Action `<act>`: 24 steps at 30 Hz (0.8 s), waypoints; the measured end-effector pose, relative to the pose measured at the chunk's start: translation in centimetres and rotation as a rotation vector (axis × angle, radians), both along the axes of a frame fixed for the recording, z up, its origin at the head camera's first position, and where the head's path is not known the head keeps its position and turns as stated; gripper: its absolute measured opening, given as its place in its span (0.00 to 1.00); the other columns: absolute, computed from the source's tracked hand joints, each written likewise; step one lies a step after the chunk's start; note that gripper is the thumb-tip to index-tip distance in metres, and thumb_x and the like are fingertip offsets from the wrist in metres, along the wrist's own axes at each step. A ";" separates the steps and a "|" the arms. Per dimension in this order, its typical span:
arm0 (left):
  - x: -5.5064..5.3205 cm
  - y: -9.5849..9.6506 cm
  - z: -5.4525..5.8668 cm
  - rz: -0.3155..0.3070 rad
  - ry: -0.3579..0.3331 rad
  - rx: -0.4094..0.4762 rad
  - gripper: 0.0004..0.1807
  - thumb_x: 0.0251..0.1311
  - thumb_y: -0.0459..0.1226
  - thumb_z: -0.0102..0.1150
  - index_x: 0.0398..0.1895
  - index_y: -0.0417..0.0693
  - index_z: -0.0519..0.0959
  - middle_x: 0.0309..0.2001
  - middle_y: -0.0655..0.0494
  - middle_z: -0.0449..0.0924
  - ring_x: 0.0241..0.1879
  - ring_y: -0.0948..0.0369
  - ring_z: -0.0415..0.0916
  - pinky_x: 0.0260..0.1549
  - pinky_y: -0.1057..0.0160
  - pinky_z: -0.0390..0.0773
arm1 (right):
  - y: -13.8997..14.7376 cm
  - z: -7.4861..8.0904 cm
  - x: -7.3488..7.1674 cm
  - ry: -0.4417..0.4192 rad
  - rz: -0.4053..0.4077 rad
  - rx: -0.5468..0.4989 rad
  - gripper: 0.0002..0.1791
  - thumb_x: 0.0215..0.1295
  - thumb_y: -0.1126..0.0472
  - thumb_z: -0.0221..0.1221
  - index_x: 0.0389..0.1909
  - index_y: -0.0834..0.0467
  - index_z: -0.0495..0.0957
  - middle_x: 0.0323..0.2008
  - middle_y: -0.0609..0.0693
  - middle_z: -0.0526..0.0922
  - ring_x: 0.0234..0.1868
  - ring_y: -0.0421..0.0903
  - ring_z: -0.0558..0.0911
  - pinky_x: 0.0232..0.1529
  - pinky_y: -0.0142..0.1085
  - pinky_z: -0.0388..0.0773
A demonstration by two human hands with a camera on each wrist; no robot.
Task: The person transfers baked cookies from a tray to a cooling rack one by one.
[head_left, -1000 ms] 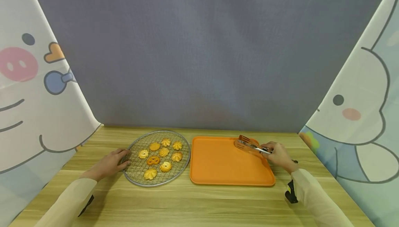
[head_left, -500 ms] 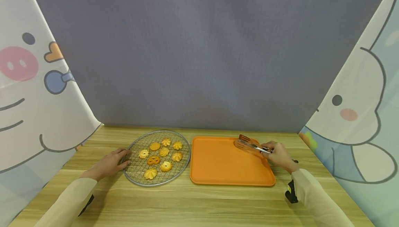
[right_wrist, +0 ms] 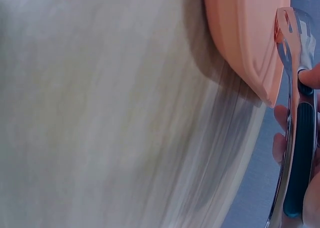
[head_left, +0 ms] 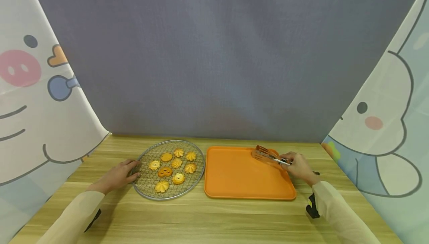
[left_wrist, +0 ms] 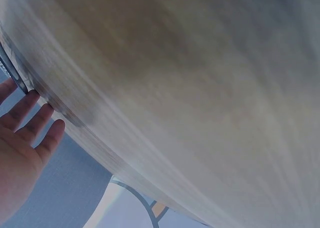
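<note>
My left hand [head_left: 118, 177] rests at the left edge of a round, metal-rimmed wire rack [head_left: 145, 184], its fingers lightly bent at the rim. In the left wrist view the fingers [left_wrist: 34, 122] look fairly straight, reaching up to the dark rim [left_wrist: 14, 70]. On the rack lie several golden cookies, among them a pretzel-shaped cookie [head_left: 165, 172] and a ring-shaped one [head_left: 178, 178]. With my right hand [head_left: 299, 167] I grip metal tongs [head_left: 273, 157] by their dark handles. The slotted tong heads lie over the back right corner of an orange tray [head_left: 241, 173].
Under everything is a wood-grain table [head_left: 187, 218]. A grey cloth backdrop [head_left: 214, 57] rises behind it. Cartoon-printed cloths [head_left: 375, 154] stand at the left and right sides.
</note>
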State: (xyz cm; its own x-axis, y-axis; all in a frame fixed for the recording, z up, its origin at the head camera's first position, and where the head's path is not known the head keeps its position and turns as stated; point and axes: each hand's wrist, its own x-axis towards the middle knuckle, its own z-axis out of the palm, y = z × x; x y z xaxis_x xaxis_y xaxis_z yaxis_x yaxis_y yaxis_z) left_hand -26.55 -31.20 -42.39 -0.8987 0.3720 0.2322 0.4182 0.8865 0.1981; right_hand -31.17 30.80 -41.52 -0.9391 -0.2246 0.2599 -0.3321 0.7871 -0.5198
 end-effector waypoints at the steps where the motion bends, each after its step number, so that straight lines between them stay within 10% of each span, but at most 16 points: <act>1: 0.0 0.0 0.0 0.000 0.002 0.000 0.24 0.57 0.40 0.59 0.53 0.34 0.72 0.49 0.36 0.73 0.45 0.40 0.75 0.38 0.43 0.77 | 0.0 0.0 0.0 -0.003 -0.004 -0.002 0.17 0.53 0.67 0.62 0.46 0.67 0.79 0.39 0.58 0.80 0.22 0.39 0.67 0.18 0.29 0.64; 24: 0.0 0.0 0.0 0.007 -0.011 -0.006 0.24 0.57 0.40 0.59 0.54 0.35 0.72 0.51 0.35 0.72 0.46 0.38 0.73 0.39 0.42 0.76 | 0.2 0.3 0.2 -0.050 0.032 -0.053 0.18 0.53 0.67 0.62 0.47 0.68 0.78 0.35 0.56 0.80 0.22 0.39 0.67 0.18 0.30 0.65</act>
State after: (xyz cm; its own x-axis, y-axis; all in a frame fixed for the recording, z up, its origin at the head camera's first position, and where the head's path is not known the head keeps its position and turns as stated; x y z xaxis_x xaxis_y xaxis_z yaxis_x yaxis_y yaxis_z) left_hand -26.57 -31.19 -42.37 -0.9037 0.3674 0.2200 0.4101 0.8904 0.1977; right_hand -30.96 31.02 -41.26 -0.9437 -0.2419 0.2256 -0.3295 0.7475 -0.5768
